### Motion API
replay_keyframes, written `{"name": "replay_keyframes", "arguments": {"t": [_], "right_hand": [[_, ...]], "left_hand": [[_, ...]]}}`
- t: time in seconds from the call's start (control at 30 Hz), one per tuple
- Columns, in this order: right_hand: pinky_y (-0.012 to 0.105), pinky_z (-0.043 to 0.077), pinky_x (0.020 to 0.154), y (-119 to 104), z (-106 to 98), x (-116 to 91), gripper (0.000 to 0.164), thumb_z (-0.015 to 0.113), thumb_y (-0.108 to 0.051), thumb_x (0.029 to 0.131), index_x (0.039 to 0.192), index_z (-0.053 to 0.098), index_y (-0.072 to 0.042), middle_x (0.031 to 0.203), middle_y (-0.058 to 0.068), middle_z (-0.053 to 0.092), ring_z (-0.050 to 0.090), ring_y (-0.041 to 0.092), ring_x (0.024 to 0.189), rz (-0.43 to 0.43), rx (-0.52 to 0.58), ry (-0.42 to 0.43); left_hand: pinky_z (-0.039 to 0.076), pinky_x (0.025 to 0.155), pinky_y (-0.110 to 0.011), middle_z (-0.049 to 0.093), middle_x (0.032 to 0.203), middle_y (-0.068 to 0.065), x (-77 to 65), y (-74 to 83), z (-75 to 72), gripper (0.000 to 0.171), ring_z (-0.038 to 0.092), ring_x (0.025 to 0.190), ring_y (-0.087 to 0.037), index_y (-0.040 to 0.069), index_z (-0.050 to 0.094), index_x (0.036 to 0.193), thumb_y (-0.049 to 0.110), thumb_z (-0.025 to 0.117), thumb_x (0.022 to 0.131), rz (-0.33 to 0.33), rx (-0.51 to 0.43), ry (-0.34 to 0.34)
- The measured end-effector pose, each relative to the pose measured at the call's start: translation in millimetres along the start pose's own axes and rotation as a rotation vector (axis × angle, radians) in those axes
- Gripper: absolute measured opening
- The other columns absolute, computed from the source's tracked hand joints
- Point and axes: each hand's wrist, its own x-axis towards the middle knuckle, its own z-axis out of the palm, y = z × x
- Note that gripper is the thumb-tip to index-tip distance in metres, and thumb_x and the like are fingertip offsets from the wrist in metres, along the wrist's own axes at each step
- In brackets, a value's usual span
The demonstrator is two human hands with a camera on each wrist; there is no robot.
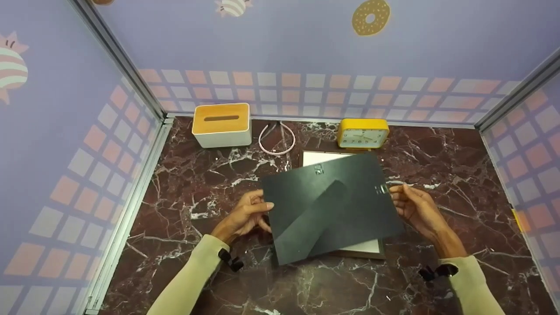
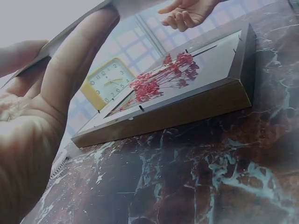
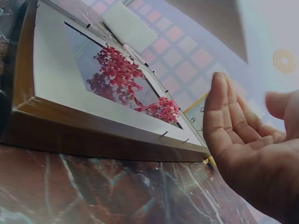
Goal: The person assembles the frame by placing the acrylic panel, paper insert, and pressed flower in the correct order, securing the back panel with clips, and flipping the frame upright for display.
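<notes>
- My left hand (image 1: 246,213) pinches the black board (image 1: 354,212), thumb on top.
- My right hand (image 1: 415,206), empty, fingers loosely bent, hovers beside its right edge.
- The board slants above the frame (image 2: 187,115).

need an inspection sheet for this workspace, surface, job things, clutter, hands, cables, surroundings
Surface: dark red marbled tabletop, white veins
Job's things: black backing board held tilted above the picture frame; red flowers within the frame's border
Clutter: tissue box, pink headband, yellow clock, all beyond the frame
Left hand: pinches the board's left edge
Right hand: beside the opposite edge, holding nothing
Cables: nothing seen
Surroundings: lilac wall panels, pink and white squares
</notes>
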Motion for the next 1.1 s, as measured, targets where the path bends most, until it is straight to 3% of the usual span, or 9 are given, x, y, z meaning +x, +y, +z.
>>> {"name": "replay_keyframes", "arguments": {"t": [0.17, 0.3, 0.4, 0.6, 0.63, 0.83, 0.87, 0.97, 1.1], "right_hand": [[0.03, 0.066, 0.078, 10.8, 3.2, -4.3, 0.051, 0.033, -0.029, 0.122, 0.12, 0.079, -0.005, 0.11, 0.007, 0.081, 0.079, 0.019, 0.094, -0.052, 0.08, 0.005], [0.034, 0.067, 0.079, 19.2, 11.2, -6.4, 0.047, 0.034, -0.028, 0.122, 0.105, 0.072, -0.006, 0.104, 0.013, 0.08, 0.079, 0.025, 0.091, -0.058, 0.168, -0.005], [0.035, 0.067, 0.08, 24.7, 20.4, -6.2, 0.044, 0.033, -0.026, 0.122, 0.103, 0.066, -0.005, 0.101, 0.019, 0.08, 0.08, 0.029, 0.091, -0.079, 0.223, -0.039], [0.037, 0.066, 0.089, 33.2, 42.4, -3.5, 0.049, 0.028, -0.034, 0.122, 0.115, 0.065, -0.002, 0.108, 0.017, 0.077, 0.078, 0.03, 0.1, -0.113, 0.218, -0.036], [0.037, 0.066, 0.091, 34.5, 45.8, -3.6, 0.051, 0.028, -0.036, 0.121, 0.116, 0.064, -0.001, 0.108, 0.017, 0.077, 0.078, 0.03, 0.101, -0.116, 0.213, -0.025], [0.038, 0.065, 0.094, 43.0, 63.1, -2.1, 0.058, 0.027, -0.041, 0.121, 0.125, 0.068, 0.0, 0.114, 0.015, 0.076, 0.077, 0.03, 0.106, -0.154, 0.235, 0.004], [0.038, 0.065, 0.094, 44.4, 66.3, -1.4, 0.056, 0.028, -0.04, 0.121, 0.126, 0.068, 0.0, 0.114, 0.015, 0.077, 0.077, 0.03, 0.106, -0.163, 0.227, 0.011], [0.038, 0.066, 0.094, 49.5, 75.8, 0.9, 0.045, 0.033, -0.032, 0.122, 0.128, 0.066, -0.003, 0.113, 0.011, 0.076, 0.077, 0.026, 0.104, -0.189, 0.167, 0.053], [0.036, 0.065, 0.091, 56.0, 88.7, 4.1, 0.024, 0.043, -0.02, 0.121, 0.128, 0.062, -0.007, 0.111, 0.007, 0.071, 0.073, 0.019, 0.1, -0.2, 0.114, 0.145]], "left_hand": [[0.068, 0.059, -0.048, 0.062, 0.076, -0.006, 0.6, -4.4, 0.8, 0.037, 0.08, 0.072, -0.025, 0.013, 0.034, 0.088, -0.018, 0.042, 0.104, 0.073, -0.046, 0.081], [0.068, 0.06, -0.049, 0.072, 0.09, -0.014, 2.9, -12.1, 5.0, 0.024, 0.082, 0.08, -0.028, 0.002, 0.053, 0.107, -0.018, 0.041, 0.106, 0.121, -0.073, 0.126], [0.068, 0.062, -0.049, 0.074, 0.102, -0.015, 5.7, -18.6, 9.6, 0.034, 0.082, 0.088, -0.03, -0.001, 0.062, 0.128, -0.017, 0.041, 0.107, 0.141, -0.086, 0.154], [0.068, 0.063, -0.049, 0.071, 0.103, -0.013, 9.6, -34.0, 19.6, 0.021, 0.079, 0.087, -0.028, -0.004, 0.056, 0.121, -0.015, 0.046, 0.106, 0.184, -0.097, 0.235], [0.069, 0.063, -0.049, 0.07, 0.098, -0.012, 9.5, -36.9, 22.0, 0.024, 0.078, 0.086, -0.027, -0.007, 0.052, 0.129, -0.014, 0.047, 0.106, 0.191, -0.087, 0.256], [0.069, 0.063, -0.047, 0.062, 0.088, -0.007, 16.2, -54.5, 33.0, 0.011, 0.077, 0.086, -0.024, -0.001, 0.049, 0.109, -0.011, 0.051, 0.106, 0.227, -0.089, 0.344], [0.069, 0.063, -0.048, 0.061, 0.089, -0.008, 18.0, -57.4, 34.6, 0.019, 0.077, 0.085, -0.024, 0.005, 0.045, 0.098, -0.012, 0.051, 0.106, 0.237, -0.101, 0.354], [0.069, 0.064, -0.047, 0.057, 0.086, -0.007, 21.1, -66.1, 40.6, 0.023, 0.074, 0.079, -0.022, 0.007, 0.05, 0.094, -0.011, 0.05, 0.107, 0.254, -0.117, 0.392], [0.07, 0.068, -0.047, 0.066, 0.1, -0.012, 23.5, -76.9, 49.8, 0.012, 0.077, 0.093, -0.027, 0.001, 0.058, 0.111, -0.008, 0.051, 0.109, 0.255, -0.135, 0.424]]}}
